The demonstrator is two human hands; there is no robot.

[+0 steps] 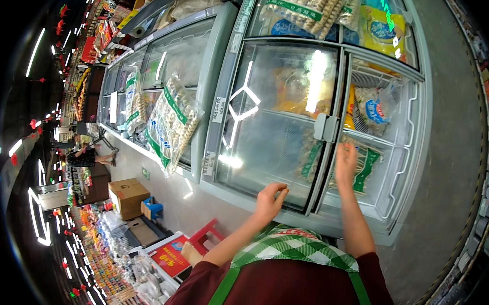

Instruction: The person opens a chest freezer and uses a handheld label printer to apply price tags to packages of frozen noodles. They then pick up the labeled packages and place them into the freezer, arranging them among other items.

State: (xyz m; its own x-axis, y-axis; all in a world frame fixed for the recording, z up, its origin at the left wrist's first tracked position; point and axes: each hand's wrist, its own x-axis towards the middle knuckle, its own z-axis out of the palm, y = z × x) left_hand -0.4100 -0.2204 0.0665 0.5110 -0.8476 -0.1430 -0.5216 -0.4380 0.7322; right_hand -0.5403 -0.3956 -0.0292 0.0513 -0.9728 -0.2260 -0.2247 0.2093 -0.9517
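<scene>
Below me is a chest freezer [423,131] with sliding glass lids, its right-hand section uncovered. My right hand [346,159], slightly blurred, is over that section, near the lid's edge and above a green-and-white bag of frozen food [366,170]; whether it touches anything I cannot tell. My left hand [272,198] hovers, fingers curled, over the near part of the closed glass lid [265,153], with nothing seen in it. A pale plastic handle [325,127] is on the lid's frame. Another bag with a blue label [375,109] lies in a wire basket farther inside.
More bagged food [304,10] lies on the far glass. A second freezer [213,69] at the left bears large bags [174,125]. A cardboard box [128,196], a red plastic stool [208,236] and a display of packaged goods are at the lower left. A person stands in the far aisle.
</scene>
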